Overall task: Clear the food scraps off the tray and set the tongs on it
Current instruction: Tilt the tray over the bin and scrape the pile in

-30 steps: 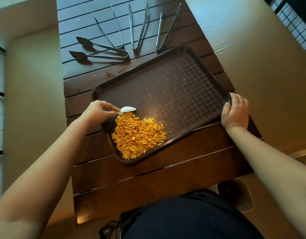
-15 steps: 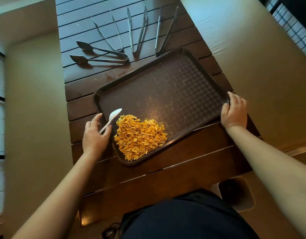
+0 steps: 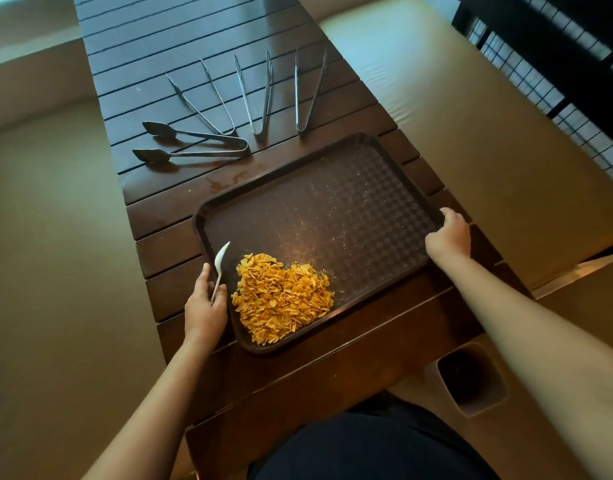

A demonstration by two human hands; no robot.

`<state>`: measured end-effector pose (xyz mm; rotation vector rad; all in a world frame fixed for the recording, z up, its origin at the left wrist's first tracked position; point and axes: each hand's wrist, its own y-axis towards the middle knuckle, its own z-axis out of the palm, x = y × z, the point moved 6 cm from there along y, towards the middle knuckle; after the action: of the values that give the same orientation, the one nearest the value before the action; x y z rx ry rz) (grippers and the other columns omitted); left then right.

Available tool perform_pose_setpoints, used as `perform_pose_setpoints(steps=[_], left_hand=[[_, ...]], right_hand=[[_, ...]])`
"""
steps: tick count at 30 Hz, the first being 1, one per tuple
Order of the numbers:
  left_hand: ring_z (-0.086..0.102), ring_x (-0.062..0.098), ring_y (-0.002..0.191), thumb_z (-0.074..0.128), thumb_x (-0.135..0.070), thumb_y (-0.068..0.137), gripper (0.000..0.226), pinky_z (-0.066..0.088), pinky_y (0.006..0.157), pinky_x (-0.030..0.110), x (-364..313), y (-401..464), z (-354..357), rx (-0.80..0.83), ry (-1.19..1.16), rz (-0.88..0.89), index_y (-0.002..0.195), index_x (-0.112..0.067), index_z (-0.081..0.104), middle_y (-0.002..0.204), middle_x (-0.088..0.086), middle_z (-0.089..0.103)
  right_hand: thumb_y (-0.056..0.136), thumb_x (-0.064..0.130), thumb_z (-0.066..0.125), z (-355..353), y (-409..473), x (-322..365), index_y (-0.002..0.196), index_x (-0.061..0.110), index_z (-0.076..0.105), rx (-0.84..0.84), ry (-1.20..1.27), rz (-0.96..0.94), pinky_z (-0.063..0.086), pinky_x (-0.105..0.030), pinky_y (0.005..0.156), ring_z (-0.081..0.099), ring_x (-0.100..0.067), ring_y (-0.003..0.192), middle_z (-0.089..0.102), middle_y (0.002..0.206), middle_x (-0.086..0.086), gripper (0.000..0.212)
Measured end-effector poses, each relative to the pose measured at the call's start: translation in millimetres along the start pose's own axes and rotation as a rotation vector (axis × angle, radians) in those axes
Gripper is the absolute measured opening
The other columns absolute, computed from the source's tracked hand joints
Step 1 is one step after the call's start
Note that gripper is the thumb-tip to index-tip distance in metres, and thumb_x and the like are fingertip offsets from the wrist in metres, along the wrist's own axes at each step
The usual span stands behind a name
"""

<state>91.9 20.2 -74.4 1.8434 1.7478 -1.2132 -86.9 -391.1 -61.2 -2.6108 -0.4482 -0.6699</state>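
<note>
A dark brown tray lies askew on the slatted wooden table. A heap of orange food scraps fills its near left corner, and fine crumbs dot the middle. My left hand rests at the tray's left rim and pinches a white plastic spoon, whose bowl points up over the tray. My right hand grips the tray's right rim. Beyond the tray lie several metal tongs: one with spoon-shaped tips at the left, and three slim ones fanned out.
A small bin stands on the floor below the table's near right corner. Beige padded benches run along both sides of the table. A dark railing is at the far right.
My left hand drew back from over the scraps to the tray's left rim, and the spoon now points up. My right hand shifted its hold on the right rim. The view tilted.
</note>
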Motion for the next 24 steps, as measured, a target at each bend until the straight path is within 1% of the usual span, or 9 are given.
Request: perform_pose_setpoints(steps=[4,6,9,11,12,14,16,19,24], left_hand=[[0.048,0.028,0.123,0.044,-0.013,0.097,0.052,0.041,0.095,0.035,0,10,-11,0.028,0.019,0.002,0.146,-0.021,0.028,0.14,0.011,0.046],[0.046,0.028,0.124,0.043,-0.013,0.097,0.051,0.04,0.097,0.038,0,20,-17,0.051,0.023,-0.011,0.146,-0.022,0.029,0.141,0.01,0.045],[0.044,0.027,0.127,0.043,-0.014,0.097,0.049,0.038,0.104,0.041,-1,31,-21,0.112,0.041,-0.017,0.145,-0.02,0.031,0.142,0.009,0.044],[0.044,0.028,0.127,0.043,-0.016,0.098,0.048,0.037,0.105,0.043,0,36,-21,0.133,0.041,-0.028,0.144,-0.019,0.032,0.142,0.01,0.044],[0.044,0.027,0.127,0.042,-0.017,0.098,0.047,0.037,0.106,0.043,1,40,-21,0.14,0.018,-0.029,0.144,-0.019,0.033,0.141,0.01,0.044],[0.044,0.023,0.127,0.039,-0.016,0.099,0.043,0.035,0.107,0.037,1,42,-21,0.16,-0.039,-0.034,0.142,-0.018,0.038,0.14,0.008,0.047],[0.047,0.021,0.124,0.038,-0.014,0.099,0.04,0.036,0.104,0.032,-2,41,-20,0.162,-0.077,-0.037,0.139,-0.016,0.043,0.136,0.007,0.05],[0.053,0.018,0.108,0.038,-0.015,0.099,0.038,0.042,0.091,0.031,-3,36,-21,0.126,-0.098,-0.052,0.136,-0.015,0.048,0.124,0.003,0.056],[0.059,0.02,0.086,0.045,-0.028,0.098,0.028,0.05,0.076,0.04,13,30,-23,0.093,-0.212,-0.148,0.119,-0.018,0.059,0.096,0.001,0.065]], right_hand=[[0.089,0.005,0.05,-3,-25,-11,0.122,0.012,0.05,0.043,0.031,0.212,0.048,-0.038,0.082,0.053,-0.031,0.107,0.051,0.122,-0.012,0.034],[0.09,0.013,0.05,-5,-30,-17,0.1,0.012,0.047,0.134,-0.027,0.221,0.039,-0.032,0.068,0.051,-0.026,0.088,0.049,0.101,-0.007,0.01],[0.093,0.021,0.052,-11,-41,-28,0.075,0.005,0.044,0.183,-0.016,0.229,0.031,-0.034,0.059,0.043,-0.022,0.068,0.045,0.077,-0.009,0.026],[0.093,0.025,0.053,-11,-52,-33,0.1,-0.003,0.06,0.202,0.067,0.244,0.041,-0.036,0.073,0.054,-0.027,0.089,0.059,0.106,-0.019,0.03],[0.094,0.027,0.053,-12,-57,-36,0.126,0.001,0.054,0.206,0.124,0.271,0.042,-0.038,0.088,0.052,-0.03,0.112,0.052,0.131,-0.017,0.042],[0.096,0.032,0.051,-9,-67,-40,0.147,0.009,0.029,0.214,0.219,0.305,0.033,-0.04,0.106,0.035,-0.03,0.134,0.031,0.151,-0.01,0.06],[0.098,0.034,0.047,-6,-72,-43,0.148,0.01,0.025,0.223,0.262,0.315,0.032,-0.04,0.107,0.033,-0.031,0.135,0.03,0.151,-0.009,0.06],[0.099,0.038,0.042,-3,-83,-48,0.141,0.007,0.039,0.24,0.306,0.299,0.039,-0.04,0.102,0.046,-0.033,0.124,0.046,0.14,-0.01,0.053],[0.099,0.037,0.043,-6,-94,-61,0.132,0.004,0.049,0.204,0.4,0.266,0.041,-0.035,0.086,0.051,-0.031,0.114,0.055,0.126,-0.011,0.047]])
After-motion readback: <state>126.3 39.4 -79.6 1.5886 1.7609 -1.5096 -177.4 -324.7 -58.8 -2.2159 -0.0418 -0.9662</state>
